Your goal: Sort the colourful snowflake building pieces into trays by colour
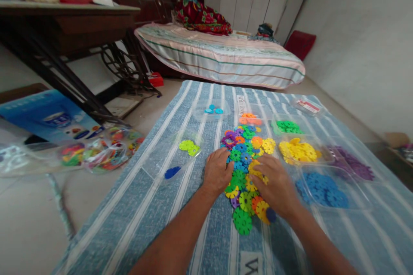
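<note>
A mixed pile of colourful notched plastic discs (239, 154) lies on a striped cloth. At the pile's left side is my left hand (218, 172), its fingers bent and its thumb apart, touching the discs with nothing visible held. My right hand (276, 185) reaches in from the right, thumb and fingers closed around a yellow notched disc (254, 167); its fingertips partly cover it. Closer to me, a green disc (242, 221) and a dark blue disc (270, 215) lie at the pile's near end.
Clear plastic boxes hold sorted discs: yellow (298, 151), purple (353, 164), blue (325, 190), green (288, 127), orange (250, 118), light blue (214, 110) and lime (187, 145). Bags of coloured pieces (103, 152) sit left of the table. A bed (222, 58) stands beyond.
</note>
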Motion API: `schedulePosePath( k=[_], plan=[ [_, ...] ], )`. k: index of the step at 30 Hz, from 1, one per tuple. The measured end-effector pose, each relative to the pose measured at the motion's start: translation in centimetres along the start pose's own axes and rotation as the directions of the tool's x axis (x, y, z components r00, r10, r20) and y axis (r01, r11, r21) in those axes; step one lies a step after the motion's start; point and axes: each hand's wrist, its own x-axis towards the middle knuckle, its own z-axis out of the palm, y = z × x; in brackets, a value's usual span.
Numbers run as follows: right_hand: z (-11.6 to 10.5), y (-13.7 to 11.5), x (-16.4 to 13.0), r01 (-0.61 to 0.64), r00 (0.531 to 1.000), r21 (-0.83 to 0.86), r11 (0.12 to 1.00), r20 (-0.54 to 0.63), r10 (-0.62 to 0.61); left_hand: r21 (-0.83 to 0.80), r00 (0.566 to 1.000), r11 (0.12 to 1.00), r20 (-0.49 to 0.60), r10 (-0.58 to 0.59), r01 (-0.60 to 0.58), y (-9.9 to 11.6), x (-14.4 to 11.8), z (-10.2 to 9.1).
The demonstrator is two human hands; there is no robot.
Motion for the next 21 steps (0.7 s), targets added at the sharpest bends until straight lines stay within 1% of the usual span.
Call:
schedulePosePath(
  k=[3,7,9,13,16,18,21],
  plan=[
    [-0.1,-0.7,-1.6,-0.017,0.999,-0.038,0.999,0.031,0.019,0.002,1.0,1.0,0.001,0.002,-0.002,0.0,0.1,-0.1],
    [0.2,-1.2,-3.0,-0.124,0.99,-0.132,0.983,0.046,0.131,-0.004,1.0,1.0,-0.005,0.0,0.0,0.0,0.1,-0.2],
    [0.6,-1.1,-3.6,-0.162,0.985,-0.131,0.978,0.033,0.168,-0.008,1.0,1.0,-0.013,0.0,-0.001,0.0,0.1,-0.2],
    [1.1,-0.9,-4.2,-0.208,0.978,-0.016,0.978,-0.01,0.208,-0.012,1.0,1.0,-0.017,0.0,-0.001,0.0,0.2,-0.1],
    [1.0,-1.1,-4.1,-0.275,0.958,0.11,0.955,-0.055,0.282,-0.014,1.0,1.0,-0.014,0.0,-0.001,-0.1,0.3,-0.1],
    [0.6,-1.4,-4.2,-0.321,0.941,0.18,0.93,-0.051,0.335,-0.012,1.0,1.0,-0.012,0.007,-0.007,-0.2,0.3,0.0],
    [-0.2,-1.6,-4.3,-0.371,0.923,0.232,0.899,-0.011,0.383,-0.009,1.0,1.0,-0.017,0.022,-0.022,-0.4,0.3,0.0]
  ],
)
